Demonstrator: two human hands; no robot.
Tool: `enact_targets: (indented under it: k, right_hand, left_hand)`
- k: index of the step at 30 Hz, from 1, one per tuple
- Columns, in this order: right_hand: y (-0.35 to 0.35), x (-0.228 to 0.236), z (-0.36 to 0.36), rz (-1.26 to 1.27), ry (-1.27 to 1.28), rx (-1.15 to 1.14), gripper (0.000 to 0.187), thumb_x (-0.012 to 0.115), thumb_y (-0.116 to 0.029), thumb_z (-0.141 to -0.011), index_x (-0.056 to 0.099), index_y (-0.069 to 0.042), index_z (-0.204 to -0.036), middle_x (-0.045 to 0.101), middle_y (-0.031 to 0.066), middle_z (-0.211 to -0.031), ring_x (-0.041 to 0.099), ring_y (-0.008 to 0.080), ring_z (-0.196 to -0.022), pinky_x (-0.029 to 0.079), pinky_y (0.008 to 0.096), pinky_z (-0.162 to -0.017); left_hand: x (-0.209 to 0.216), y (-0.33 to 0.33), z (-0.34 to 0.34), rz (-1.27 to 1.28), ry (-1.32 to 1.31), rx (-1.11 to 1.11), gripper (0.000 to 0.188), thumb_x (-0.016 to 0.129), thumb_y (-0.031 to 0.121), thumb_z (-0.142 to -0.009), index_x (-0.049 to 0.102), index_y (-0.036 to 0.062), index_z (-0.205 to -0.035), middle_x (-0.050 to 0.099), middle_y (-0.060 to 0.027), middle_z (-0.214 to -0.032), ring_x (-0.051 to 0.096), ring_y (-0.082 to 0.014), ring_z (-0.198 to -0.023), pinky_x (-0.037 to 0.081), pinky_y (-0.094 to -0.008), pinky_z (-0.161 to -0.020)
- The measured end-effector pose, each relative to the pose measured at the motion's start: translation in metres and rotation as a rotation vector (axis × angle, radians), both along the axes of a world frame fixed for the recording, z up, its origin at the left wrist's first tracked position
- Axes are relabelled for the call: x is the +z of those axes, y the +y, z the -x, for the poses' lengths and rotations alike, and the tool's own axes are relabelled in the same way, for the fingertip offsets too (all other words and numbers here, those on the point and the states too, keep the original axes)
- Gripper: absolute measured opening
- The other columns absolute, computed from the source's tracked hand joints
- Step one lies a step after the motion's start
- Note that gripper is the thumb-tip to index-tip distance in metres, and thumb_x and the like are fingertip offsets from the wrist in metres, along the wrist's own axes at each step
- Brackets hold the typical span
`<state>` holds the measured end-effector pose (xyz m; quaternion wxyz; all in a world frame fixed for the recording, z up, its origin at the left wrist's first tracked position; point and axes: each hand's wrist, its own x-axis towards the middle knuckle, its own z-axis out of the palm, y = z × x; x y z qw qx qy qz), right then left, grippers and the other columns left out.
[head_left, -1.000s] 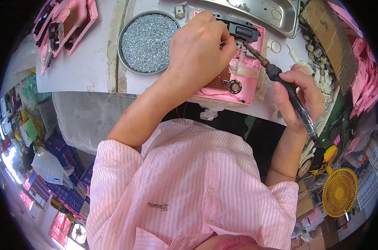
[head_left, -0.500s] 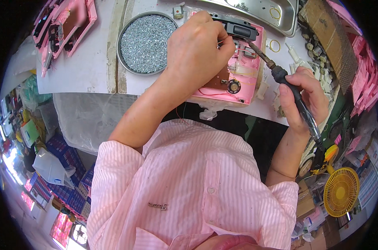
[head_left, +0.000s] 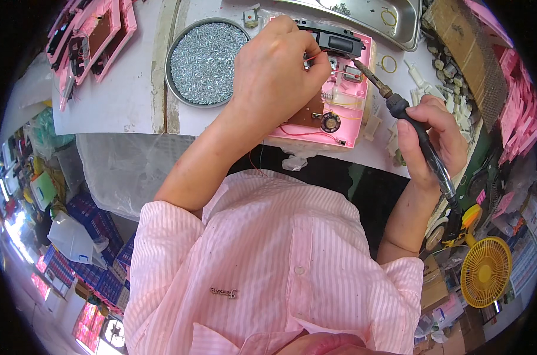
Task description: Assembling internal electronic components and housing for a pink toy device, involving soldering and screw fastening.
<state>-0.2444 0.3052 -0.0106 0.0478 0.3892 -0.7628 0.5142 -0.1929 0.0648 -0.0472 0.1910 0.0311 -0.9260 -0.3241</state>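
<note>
Facing one pink casing (head_left: 352, 131) on the white worktop (head_left: 117, 89), we pinch one thin red wire (head_left: 313, 57) in our left hand (head_left: 277, 68), fingertips together, and curl our right hand (head_left: 449, 139) around one soldering iron (head_left: 400, 107), its tip beside one black module (head_left: 339, 43). One round tray (head_left: 204, 106) of small metal pieces (head_left: 206, 65) sits left.

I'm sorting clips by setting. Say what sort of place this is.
Probably a small electronics assembly workshop: the right hand holds a soldering iron over an open, wired pink housing, and a round dish of small metal parts stands nearby.
</note>
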Motion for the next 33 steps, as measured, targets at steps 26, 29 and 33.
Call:
enact_targets:
  k: [26,29,33]
  right_hand:
    - [-0.016,0.0,0.003,-0.069,-0.066,0.01,0.021,0.082,-0.003,-0.073,0.069,-0.001,-0.09,0.062,0.0049,-0.071,0.053,0.0143,-0.059,0.04,0.0254,-0.054]
    - [-0.017,-0.001,0.005,-0.078,-0.061,0.021,0.021,0.081,-0.003,-0.073,0.069,-0.001,-0.091,0.064,0.0051,-0.073,0.054,0.0142,-0.059,0.041,0.0253,-0.054]
    - [-0.019,-0.001,0.006,-0.084,-0.056,0.025,0.021,0.081,-0.003,-0.073,0.069,-0.002,-0.091,0.064,0.0051,-0.073,0.054,0.0144,-0.06,0.041,0.0252,-0.054]
  left_hand:
    - [-0.006,-0.006,-0.002,-0.04,0.071,-0.026,0.011,0.076,0.016,-0.075,0.068,0.0068,-0.077,0.06,-0.0079,-0.082,0.064,-0.0281,-0.071,0.053,-0.0398,-0.061]
    - [-0.006,-0.006,-0.002,-0.05,0.084,-0.032,0.012,0.076,0.016,-0.075,0.068,0.0068,-0.077,0.06,-0.0079,-0.082,0.064,-0.0281,-0.072,0.053,-0.0398,-0.061]
    - [-0.005,-0.007,-0.002,-0.051,0.075,-0.036,0.012,0.075,0.016,-0.075,0.068,0.0069,-0.077,0.06,-0.0078,-0.082,0.065,-0.0279,-0.071,0.053,-0.0396,-0.061]
